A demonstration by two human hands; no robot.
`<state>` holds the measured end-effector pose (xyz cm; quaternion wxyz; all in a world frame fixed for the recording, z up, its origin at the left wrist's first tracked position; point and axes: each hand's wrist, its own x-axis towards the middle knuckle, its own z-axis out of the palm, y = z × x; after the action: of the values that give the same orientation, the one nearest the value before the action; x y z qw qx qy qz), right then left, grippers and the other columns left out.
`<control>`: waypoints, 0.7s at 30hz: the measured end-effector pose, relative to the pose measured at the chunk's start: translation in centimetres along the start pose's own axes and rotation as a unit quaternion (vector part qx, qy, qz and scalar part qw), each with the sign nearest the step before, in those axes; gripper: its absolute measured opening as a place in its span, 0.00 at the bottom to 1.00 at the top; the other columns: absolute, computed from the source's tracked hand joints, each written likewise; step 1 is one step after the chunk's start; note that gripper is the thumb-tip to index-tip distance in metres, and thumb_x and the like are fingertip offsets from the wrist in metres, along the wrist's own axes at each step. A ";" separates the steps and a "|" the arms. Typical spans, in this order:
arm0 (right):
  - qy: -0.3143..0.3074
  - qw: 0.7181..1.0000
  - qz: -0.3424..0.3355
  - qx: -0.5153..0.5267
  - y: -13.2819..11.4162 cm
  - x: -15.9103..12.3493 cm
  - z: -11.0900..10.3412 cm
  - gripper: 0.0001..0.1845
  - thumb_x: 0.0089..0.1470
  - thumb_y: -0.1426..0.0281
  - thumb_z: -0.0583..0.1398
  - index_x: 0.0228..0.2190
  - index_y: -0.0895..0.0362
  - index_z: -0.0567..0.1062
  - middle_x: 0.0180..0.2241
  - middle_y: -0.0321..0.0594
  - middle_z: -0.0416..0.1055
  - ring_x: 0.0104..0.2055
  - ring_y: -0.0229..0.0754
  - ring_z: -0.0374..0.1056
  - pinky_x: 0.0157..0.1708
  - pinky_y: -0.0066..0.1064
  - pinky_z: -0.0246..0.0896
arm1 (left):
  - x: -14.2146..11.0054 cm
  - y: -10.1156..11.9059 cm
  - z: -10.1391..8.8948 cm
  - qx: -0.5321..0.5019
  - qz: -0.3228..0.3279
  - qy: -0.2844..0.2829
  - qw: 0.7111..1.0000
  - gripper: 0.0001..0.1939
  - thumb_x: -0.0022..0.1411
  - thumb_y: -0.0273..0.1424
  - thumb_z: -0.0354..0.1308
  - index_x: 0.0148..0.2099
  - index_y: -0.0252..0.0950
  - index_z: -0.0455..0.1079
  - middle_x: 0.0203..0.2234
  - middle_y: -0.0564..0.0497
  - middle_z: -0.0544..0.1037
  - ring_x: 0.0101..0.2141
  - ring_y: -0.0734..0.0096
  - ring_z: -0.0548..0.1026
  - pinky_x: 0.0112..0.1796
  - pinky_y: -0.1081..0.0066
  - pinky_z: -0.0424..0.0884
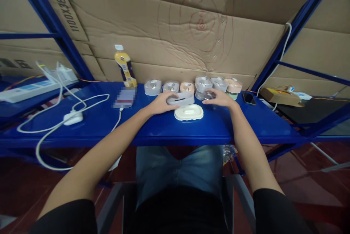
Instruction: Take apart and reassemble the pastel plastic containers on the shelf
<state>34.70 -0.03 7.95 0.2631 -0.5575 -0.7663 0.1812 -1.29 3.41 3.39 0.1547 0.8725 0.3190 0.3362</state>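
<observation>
My left hand [162,103] curls round the left end of a grey oval tissue-box-like body [180,99] with a dark slot in it. Fingers lie along its far side and the thumb along the near side. A cream oval lid or base [189,112] with a raised middle lies on the table just in front of that box. With thumb and fingers, my right hand [220,98] grips the right end of a clear, dark-looking plastic cover [201,95]. Behind both hands stands a row of small clear-topped boxes, among them a grey one [153,87] and a peach one [187,87].
A yellow drink bottle [125,66] stands at the back left, near a blurred-out phone-like device [124,97] on a white cable. A white charger [73,117] lies further left. At right are a black phone [248,98] and an open cardboard box [281,97]. Blue posts frame the table [164,130].
</observation>
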 end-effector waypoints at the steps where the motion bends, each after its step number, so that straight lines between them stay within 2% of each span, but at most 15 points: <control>1: 0.018 0.999 -0.029 0.019 -0.3 -0.1 0.1 0.48 0.47 0.46 0.77 0.65 0.52 0.78 0.66 0.51 0.77 0.69 0.64 0.72 0.71 0.58 0.65 | -0.1 0.7 0.3 -0.008 0.007 0.003 1.000 0.33 0.60 0.52 0.71 0.60 0.37 0.76 0.58 0.38 0.81 0.59 0.44 0.79 0.64 0.44 0.72; 4: 0.028 0.992 -0.113 0.056 -1.2 -0.3 0.7 0.48 0.47 0.46 0.76 0.65 0.53 0.79 0.67 0.50 0.76 0.70 0.62 0.72 0.72 0.57 0.64 | -0.2 2.3 1.4 -0.027 0.031 -0.004 0.999 0.44 0.56 0.51 0.75 0.68 0.36 0.69 0.64 0.35 0.78 0.63 0.40 0.78 0.65 0.45 0.73; 7: -0.001 0.984 -0.170 0.042 -2.4 -0.4 1.8 0.48 0.46 0.48 0.78 0.64 0.54 0.80 0.64 0.50 0.79 0.67 0.62 0.75 0.70 0.56 0.66 | -0.2 3.1 2.7 -0.062 0.059 -0.010 0.996 0.52 0.53 0.50 0.78 0.72 0.37 0.64 0.67 0.32 0.75 0.66 0.36 0.75 0.66 0.42 0.71; 12: -0.049 0.969 -0.242 0.005 -4.3 -0.5 4.1 0.47 0.48 0.50 0.78 0.66 0.51 0.79 0.66 0.48 0.78 0.68 0.61 0.74 0.70 0.56 0.66 | -0.2 3.3 3.6 -0.118 0.063 -0.018 0.991 0.58 0.51 0.49 0.79 0.76 0.38 0.58 0.69 0.32 0.73 0.67 0.34 0.74 0.67 0.40 0.71; 15: -0.053 0.965 -0.257 -0.011 -4.9 -0.5 4.8 0.46 0.51 0.49 0.77 0.67 0.51 0.78 0.67 0.50 0.77 0.69 0.60 0.72 0.72 0.55 0.63 | -0.3 3.6 3.6 -0.099 0.053 -0.025 0.993 0.62 0.50 0.47 0.80 0.78 0.37 0.54 0.72 0.30 0.68 0.71 0.31 0.69 0.69 0.38 0.67; 18: -0.052 0.966 -0.251 -0.023 -5.1 -0.5 5.1 0.47 0.51 0.49 0.77 0.67 0.53 0.78 0.65 0.51 0.77 0.67 0.61 0.73 0.70 0.55 0.65 | -0.3 3.7 3.8 -0.074 0.055 -0.032 0.995 0.65 0.50 0.47 0.80 0.80 0.35 0.51 0.75 0.28 0.63 0.74 0.28 0.65 0.71 0.35 0.63; 21: -0.058 0.969 -0.239 -0.029 -4.8 -0.4 5.3 0.47 0.49 0.49 0.78 0.65 0.54 0.79 0.64 0.53 0.78 0.65 0.62 0.74 0.68 0.57 0.67 | -0.4 3.5 4.1 -0.061 0.068 -0.045 0.995 0.65 0.50 0.47 0.80 0.80 0.35 0.52 0.75 0.28 0.63 0.74 0.27 0.63 0.72 0.33 0.62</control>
<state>27.99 -1.77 6.41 0.2373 -0.3544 -0.8961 0.1227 2.89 0.36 1.92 0.1983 0.8954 0.2306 0.3252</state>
